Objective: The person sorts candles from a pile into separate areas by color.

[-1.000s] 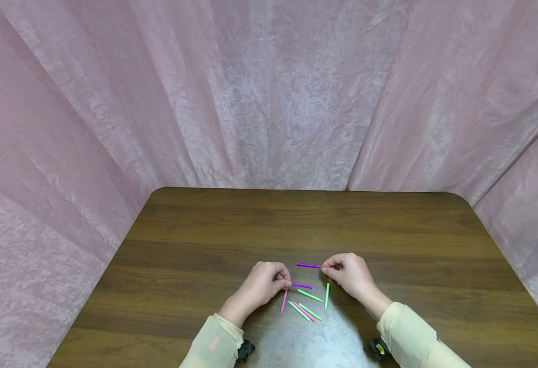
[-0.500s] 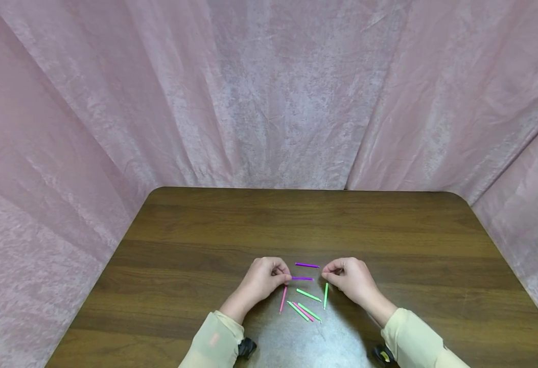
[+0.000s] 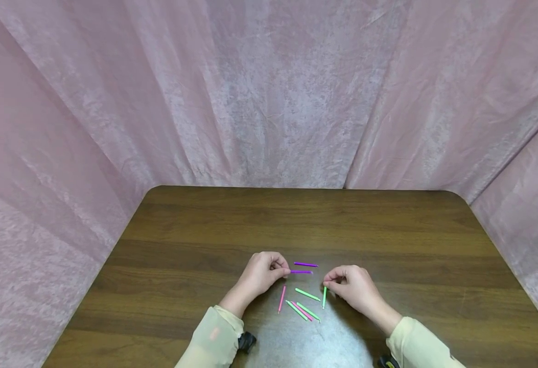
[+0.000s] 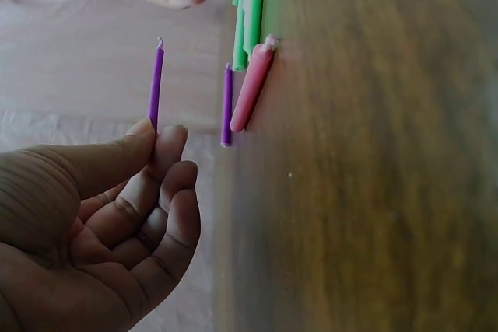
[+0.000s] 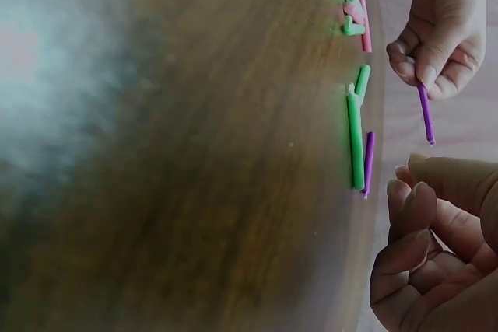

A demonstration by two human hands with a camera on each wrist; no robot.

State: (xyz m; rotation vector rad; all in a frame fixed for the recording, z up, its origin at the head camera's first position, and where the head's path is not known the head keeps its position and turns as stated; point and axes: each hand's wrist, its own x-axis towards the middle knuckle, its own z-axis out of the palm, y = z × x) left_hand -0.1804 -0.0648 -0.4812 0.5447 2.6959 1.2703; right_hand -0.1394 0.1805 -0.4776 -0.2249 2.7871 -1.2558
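Thumb and finger of my left hand (image 3: 260, 276) pinch a purple candle (image 4: 156, 87) by one end, its wick end pointing away from the hand. In the left wrist view this candle is raised above the table. A second purple candle (image 3: 306, 264) lies just beyond it on the wood. My right hand (image 3: 352, 286) hovers with loosely curled fingers and holds nothing. Its fingertips are near the far end of an upright-lying green candle (image 3: 324, 297) in the head view; the right wrist view shows a gap between fingers and green candle (image 5: 355, 141).
A pink candle (image 3: 281, 300) lies left, below my left hand. A slanted green candle (image 3: 307, 294) lies in the middle. Nearer me, a pink candle (image 3: 302, 312) sits between two green ones on the brown wooden table (image 3: 181, 230). A pink curtain (image 3: 269, 92) hangs behind.
My left hand has moved the purple candle away from me, closer and more parallel to the other purple one. My right hand has come down from that second purple candle toward the green one.
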